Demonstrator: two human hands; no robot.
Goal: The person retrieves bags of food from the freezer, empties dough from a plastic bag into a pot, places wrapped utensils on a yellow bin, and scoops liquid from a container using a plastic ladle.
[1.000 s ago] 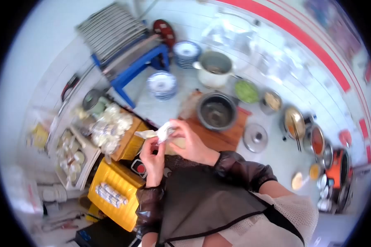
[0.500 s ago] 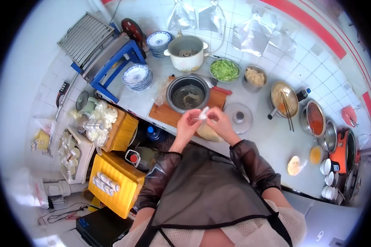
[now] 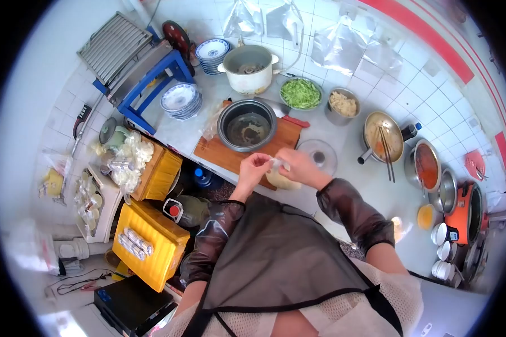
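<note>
My left hand [image 3: 254, 171] pinches a small crumpled white piece, thin and film-like [image 3: 276, 163]. On its other side, my right hand [image 3: 299, 169] grips the same piece with curled fingers. Exactly what the piece is, I cannot tell. Below the hands lies a pale yellowish rounded lump [image 3: 283, 181], partly hidden by them. Just beyond them a dark inner pot [image 3: 225, 135] with some liquid in it stands on a wooden cutting board [image 3: 208, 148]. A knife with a red handle [image 3: 296, 121] lies behind that pot. Right of the board is a clear lid [image 3: 327, 151].
At the back stand a white pot [image 3: 247, 81], stacked plates [image 3: 180, 101], shredded greens [image 3: 301, 93] and a metal pot [image 3: 343, 115]. To the right are a pan with chopsticks [image 3: 383, 135] and a bowl of red sauce [image 3: 427, 168]. A yellow crate [image 3: 152, 238] sits at lower left.
My right hand has turned over and closed more around the white piece, its elbow swinging outward. The view has shifted slightly, so the counter things appear a little further left.
</note>
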